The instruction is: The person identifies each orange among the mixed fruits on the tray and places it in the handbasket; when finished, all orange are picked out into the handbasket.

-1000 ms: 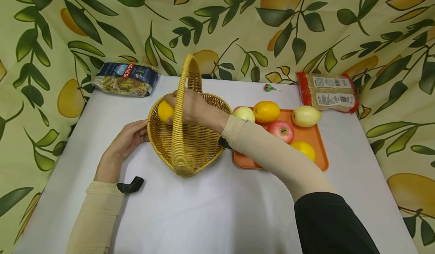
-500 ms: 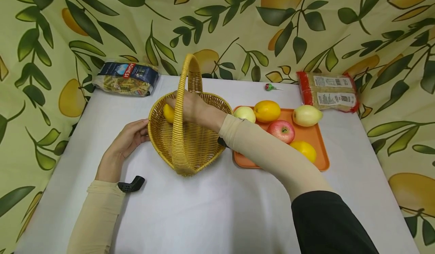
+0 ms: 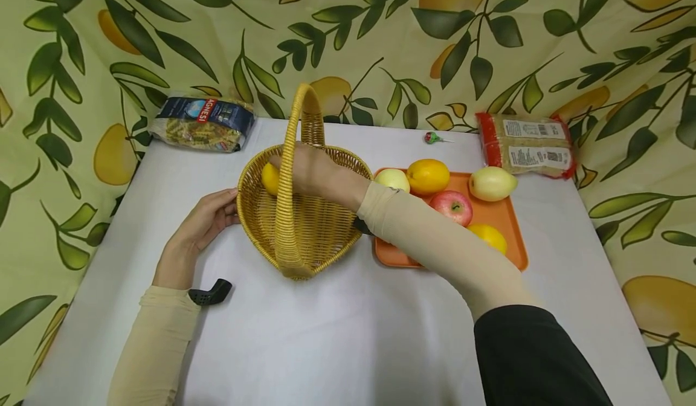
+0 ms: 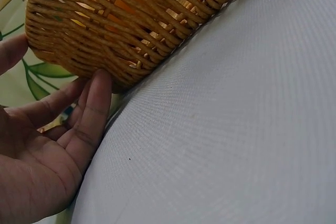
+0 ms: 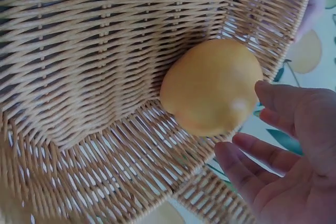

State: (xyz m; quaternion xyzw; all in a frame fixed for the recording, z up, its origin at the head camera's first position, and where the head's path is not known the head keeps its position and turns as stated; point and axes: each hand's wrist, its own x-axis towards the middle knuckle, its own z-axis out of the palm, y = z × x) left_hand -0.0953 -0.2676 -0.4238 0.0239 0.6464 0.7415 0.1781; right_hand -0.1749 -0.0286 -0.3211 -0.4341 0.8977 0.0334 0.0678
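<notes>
A golden wicker basket [image 3: 326, 228] with a tall arched handle stands on the white table. Inside, against its left wall, lies a yellow mango-like fruit [image 5: 210, 87]. My right hand [image 3: 315, 173] reaches in behind the handle, which partly hides it in the head view. The right wrist view shows its fingers spread and loosely bent beside the fruit, the thumb tip right at the fruit's edge. At the basket's left outside, my left hand [image 3: 203, 222] touches the wicker. Seen from the left wrist, fingertips [image 4: 102, 85] meet the low wall and the thumb is at the side.
Right of the basket is an orange tray [image 3: 508, 237] bearing a red apple [image 3: 452, 208], a pale green fruit [image 3: 393, 180] and several yellowish fruits, partly under my right sleeve. Behind are a pasta bag [image 3: 203, 123], a lollipop [image 3: 432, 138] and a red-edged bag [image 3: 527, 145].
The yellow fruit has shifted slightly right and down into the basket along with my right hand, which has since moved a little right. My left hand stays at the basket's side.
</notes>
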